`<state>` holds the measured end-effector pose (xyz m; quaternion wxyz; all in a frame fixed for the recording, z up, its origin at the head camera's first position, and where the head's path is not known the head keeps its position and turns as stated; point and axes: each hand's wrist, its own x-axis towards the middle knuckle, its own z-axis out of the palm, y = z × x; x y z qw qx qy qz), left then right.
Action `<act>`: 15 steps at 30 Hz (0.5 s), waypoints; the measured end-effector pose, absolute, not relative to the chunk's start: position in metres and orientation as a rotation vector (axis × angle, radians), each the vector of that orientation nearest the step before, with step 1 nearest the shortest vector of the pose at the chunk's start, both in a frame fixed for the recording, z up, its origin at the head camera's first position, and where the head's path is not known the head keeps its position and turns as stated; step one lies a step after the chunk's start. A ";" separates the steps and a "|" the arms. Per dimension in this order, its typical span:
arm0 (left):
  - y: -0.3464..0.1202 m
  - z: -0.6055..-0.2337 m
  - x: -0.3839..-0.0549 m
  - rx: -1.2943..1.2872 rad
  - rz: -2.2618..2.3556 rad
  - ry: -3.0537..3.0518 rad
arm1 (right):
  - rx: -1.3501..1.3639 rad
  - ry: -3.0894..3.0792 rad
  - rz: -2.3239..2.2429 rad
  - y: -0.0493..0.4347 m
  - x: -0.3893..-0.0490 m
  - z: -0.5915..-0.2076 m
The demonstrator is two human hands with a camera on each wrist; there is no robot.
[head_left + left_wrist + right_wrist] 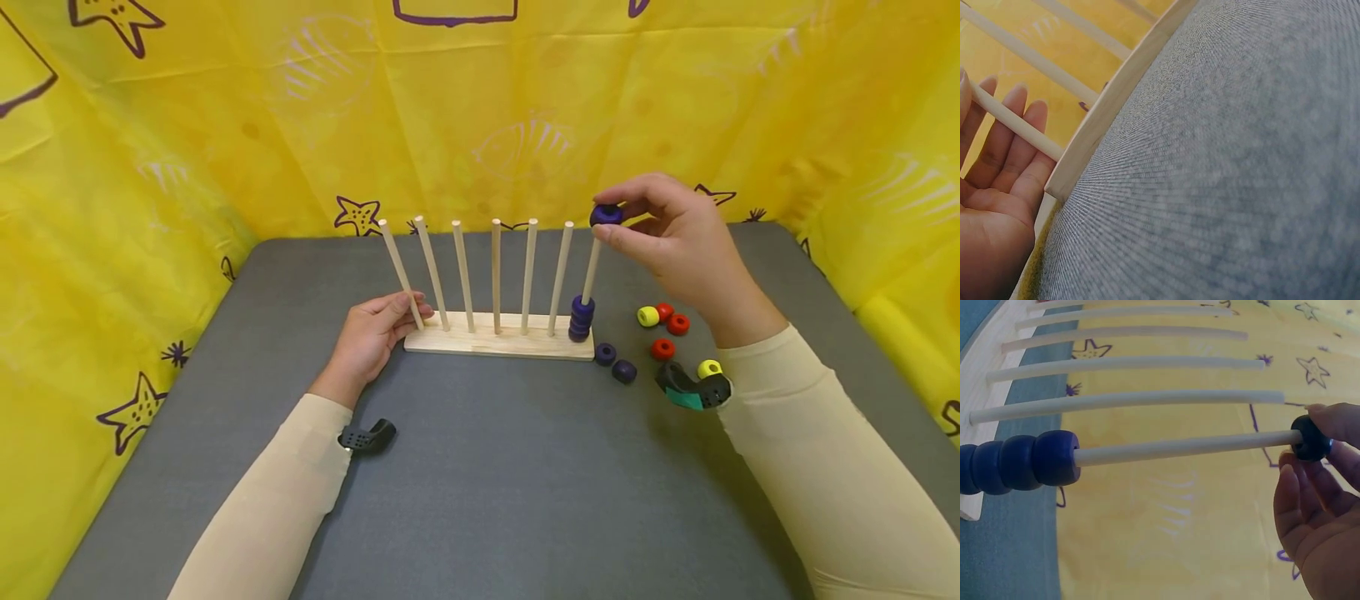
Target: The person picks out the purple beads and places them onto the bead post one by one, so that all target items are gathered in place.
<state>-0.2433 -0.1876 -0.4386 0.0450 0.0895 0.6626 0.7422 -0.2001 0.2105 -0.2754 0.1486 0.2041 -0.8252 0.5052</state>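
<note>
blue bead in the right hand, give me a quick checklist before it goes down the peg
1. Right hand pinching the blue bead: ok.
2. Bead's hole lined up with the tip of the rightmost peg: ok, they meet in the right wrist view.
3. Bare peg above the stacked beads: ok.
4. Base flat on the table: ok.
5. Left hand steadying firmly at the leftmost peg: cannot tell how firm its grip is.
6. All blue beads off the table: not ok, two loose blue beads lie beside the base.
</note>
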 end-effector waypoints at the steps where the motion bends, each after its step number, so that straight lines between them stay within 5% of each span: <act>1: -0.188 -0.438 -0.243 0.273 2.266 2.024 | 0.589 -2.375 1.462 0.210 -0.201 -0.276; 15: -0.187 -0.438 -0.243 0.282 2.301 1.996 | 0.576 -2.383 1.492 0.213 -0.202 -0.280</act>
